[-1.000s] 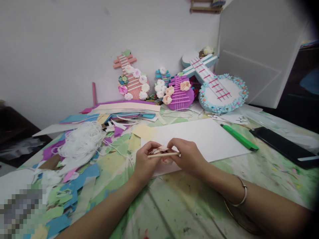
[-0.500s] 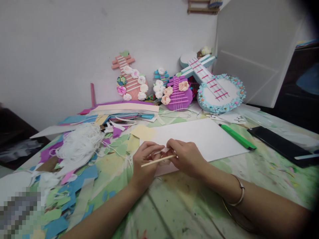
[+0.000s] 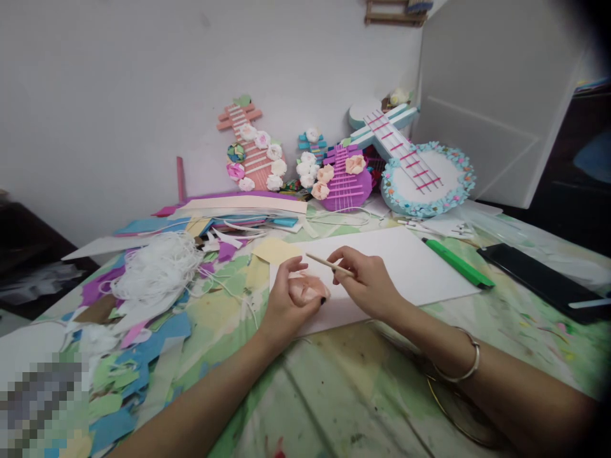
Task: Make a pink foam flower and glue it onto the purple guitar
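Between the thumb and fingers of my left hand (image 3: 281,302) rests a pale pink paper flower (image 3: 305,289), its petals folded round a centre. My right hand (image 3: 372,286) pinches a thin wooden stick (image 3: 324,261), whose far end points up and left, just above the flower and apart from it. Both hands hover over a white sheet (image 3: 401,261) on the table. A small yellow paper piece (image 3: 274,250) lies at the sheet's left edge.
A tangle of white string (image 3: 155,267) and coloured paper scraps (image 3: 138,356) cover the left side. A green cutter (image 3: 458,263) and a black flat object (image 3: 539,280) lie right. Decorated paper instruments (image 3: 429,178) lean against the wall behind.
My right hand has drawn back to the right from the left hand, and the stick has swung round to point up and left. The pink flower now shows in my left hand.
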Action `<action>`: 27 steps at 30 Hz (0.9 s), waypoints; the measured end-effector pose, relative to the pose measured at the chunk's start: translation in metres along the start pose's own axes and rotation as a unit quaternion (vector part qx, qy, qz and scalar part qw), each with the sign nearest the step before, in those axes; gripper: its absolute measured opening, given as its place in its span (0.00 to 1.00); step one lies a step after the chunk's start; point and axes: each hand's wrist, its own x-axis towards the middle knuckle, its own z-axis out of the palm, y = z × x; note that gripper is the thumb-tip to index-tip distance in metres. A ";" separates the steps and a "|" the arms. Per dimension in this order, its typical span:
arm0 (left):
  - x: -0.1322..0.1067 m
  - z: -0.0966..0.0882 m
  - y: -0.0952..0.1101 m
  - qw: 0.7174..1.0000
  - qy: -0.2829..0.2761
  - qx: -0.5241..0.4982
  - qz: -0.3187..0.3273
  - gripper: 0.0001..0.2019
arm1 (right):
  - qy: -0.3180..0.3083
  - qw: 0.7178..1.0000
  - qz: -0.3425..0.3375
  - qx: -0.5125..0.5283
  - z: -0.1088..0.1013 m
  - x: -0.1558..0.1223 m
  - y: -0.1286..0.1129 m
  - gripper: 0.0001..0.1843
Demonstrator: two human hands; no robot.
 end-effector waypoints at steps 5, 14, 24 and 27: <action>0.005 -0.002 -0.004 0.990 -0.002 -0.128 -0.067 0.35 | -0.061 0.998 -0.021 -0.015 -0.002 0.004 0.001 0.07; 0.005 0.001 -0.002 0.982 -0.034 -0.176 -0.064 0.35 | -0.094 0.995 -0.029 -0.004 0.006 0.004 0.004 0.03; 0.002 -0.005 0.003 0.960 -0.061 -0.256 -0.092 0.26 | -0.109 0.992 -0.004 0.055 0.004 0.002 -0.002 0.07; 0.003 -0.004 0.004 0.983 -0.018 -0.168 -0.075 0.23 | -0.124 0.990 0.028 0.067 0.002 0.001 -0.004 0.12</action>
